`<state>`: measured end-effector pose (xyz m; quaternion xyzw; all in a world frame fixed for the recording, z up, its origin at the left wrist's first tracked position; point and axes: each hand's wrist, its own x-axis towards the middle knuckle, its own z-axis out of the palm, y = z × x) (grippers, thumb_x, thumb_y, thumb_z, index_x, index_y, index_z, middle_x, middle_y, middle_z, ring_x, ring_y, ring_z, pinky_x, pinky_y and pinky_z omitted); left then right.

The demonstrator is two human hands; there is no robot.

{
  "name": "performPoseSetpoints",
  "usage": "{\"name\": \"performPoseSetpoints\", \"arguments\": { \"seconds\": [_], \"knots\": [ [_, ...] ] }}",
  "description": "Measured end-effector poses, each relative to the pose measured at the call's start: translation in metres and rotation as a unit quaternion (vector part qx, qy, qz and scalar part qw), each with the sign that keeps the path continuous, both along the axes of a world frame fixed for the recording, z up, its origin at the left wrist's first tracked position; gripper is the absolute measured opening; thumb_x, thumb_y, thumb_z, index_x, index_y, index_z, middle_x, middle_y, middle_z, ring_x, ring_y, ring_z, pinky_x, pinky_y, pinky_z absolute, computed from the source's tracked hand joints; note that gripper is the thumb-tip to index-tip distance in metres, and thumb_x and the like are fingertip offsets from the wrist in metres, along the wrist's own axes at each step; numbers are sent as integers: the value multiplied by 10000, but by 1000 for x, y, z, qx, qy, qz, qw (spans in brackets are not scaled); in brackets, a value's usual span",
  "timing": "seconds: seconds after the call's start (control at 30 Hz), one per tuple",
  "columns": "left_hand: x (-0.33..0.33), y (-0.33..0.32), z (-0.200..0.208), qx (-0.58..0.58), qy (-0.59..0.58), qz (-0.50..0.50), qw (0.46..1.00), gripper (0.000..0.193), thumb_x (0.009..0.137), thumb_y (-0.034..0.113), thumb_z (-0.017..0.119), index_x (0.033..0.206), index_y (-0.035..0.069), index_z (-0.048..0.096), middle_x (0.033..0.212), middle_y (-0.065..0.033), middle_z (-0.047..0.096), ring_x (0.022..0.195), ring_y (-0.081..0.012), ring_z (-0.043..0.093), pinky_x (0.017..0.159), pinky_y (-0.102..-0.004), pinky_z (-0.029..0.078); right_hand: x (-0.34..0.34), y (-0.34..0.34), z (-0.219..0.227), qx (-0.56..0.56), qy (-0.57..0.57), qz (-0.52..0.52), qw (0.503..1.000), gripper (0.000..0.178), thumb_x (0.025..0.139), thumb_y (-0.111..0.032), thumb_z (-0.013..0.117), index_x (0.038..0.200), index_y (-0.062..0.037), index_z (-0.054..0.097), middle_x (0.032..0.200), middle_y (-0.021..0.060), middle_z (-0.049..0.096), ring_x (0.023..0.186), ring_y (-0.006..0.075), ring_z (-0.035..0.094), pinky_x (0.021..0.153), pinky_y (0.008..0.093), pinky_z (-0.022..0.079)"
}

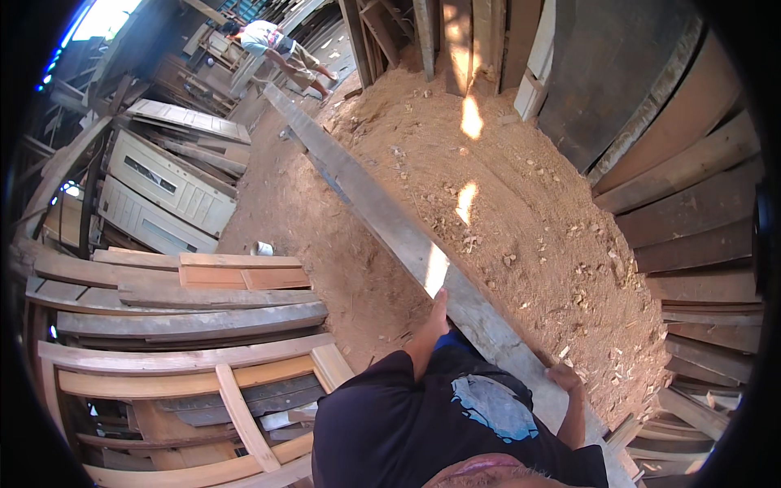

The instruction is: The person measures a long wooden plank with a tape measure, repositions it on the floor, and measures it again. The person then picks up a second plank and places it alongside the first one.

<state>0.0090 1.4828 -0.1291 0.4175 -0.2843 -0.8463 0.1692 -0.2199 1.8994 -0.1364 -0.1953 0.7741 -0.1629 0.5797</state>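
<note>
A long, weathered grey wooden plank [382, 218] runs diagonally from the far upper left to the lower right, passing close against my body. My left hand [440, 305] grips its left edge, with the thumb side showing and the other fingers hidden. Farther down, my right hand [563, 376] is wrapped over the opposite edge. Sunlight makes a bright patch on the plank just beyond my left hand. Part of a second, bluish-grey board [329, 175] shows beneath the plank's far half.
A heap of sawdust and wood chips [553, 220] covers the ground to the right. Boards [691, 232] lean along the right side. Timber frames [236, 407] and stacked beams [195, 321] lie at left, white panelled doors [167, 183] beyond. Another person [281, 53] bends near the plank's far end.
</note>
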Motion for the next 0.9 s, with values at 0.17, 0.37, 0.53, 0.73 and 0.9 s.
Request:
{"name": "performPoseSetpoints", "arguments": {
  "seconds": [0.17, 0.37, 0.53, 0.73, 0.9],
  "knots": [
    [41, -76, 34, 94, -172, -61, 979, 878, 815, 573, 701, 1459, 87, 356, 1490, -172, 382, 1258, -295, 457, 1069, -497, 337, -3, -94, 40, -51, 139, -129, 981, 433, 773, -416, 743, 904, -9, 675, 861, 158, 690, 851, 259, 673, 770, 383, 517],
    [30, -251, 29, 17, -248, 149, 957, 846, 804, 580, 712, 1391, 48, 415, 1449, -156, 410, 1228, -302, 476, 970, -513, 407, 20, -242, 55, -58, 163, -130, 976, 495, 783, -448, 731, 1002, -10, 663, 1029, 197, 693, 973, 332, 666, 848, 417, 516],
    [25, -327, 34, -45, -206, 106, 972, 771, 855, 472, 709, 1410, 63, 364, 1378, -149, 473, 1194, -291, 516, 941, -529, 442, 77, -327, 58, -50, 212, -89, 972, 622, 774, -504, 725, 1156, -21, 639, 1149, 214, 660, 1090, 365, 627, 939, 427, 489],
    [30, -337, 53, -45, -220, 32, 974, 624, 900, 358, 698, 1402, 152, 389, 1262, -90, 577, 1107, -277, 585, 895, -497, 498, 77, -357, 85, 14, 183, -48, 982, 733, 746, -567, 721, 1223, -19, 624, 1186, 239, 639, 1121, 376, 607, 958, 427, 474],
    [35, -345, 14, -81, -185, 15, 979, 553, 923, 405, 653, 1374, 165, 441, 1276, -72, 573, 1138, -269, 569, 920, -516, 470, 61, -361, 84, 7, 158, 13, 987, 687, 734, -569, 724, 1133, -11, 678, 1131, 233, 665, 1090, 361, 627, 938, 419, 478]
  ]
}}
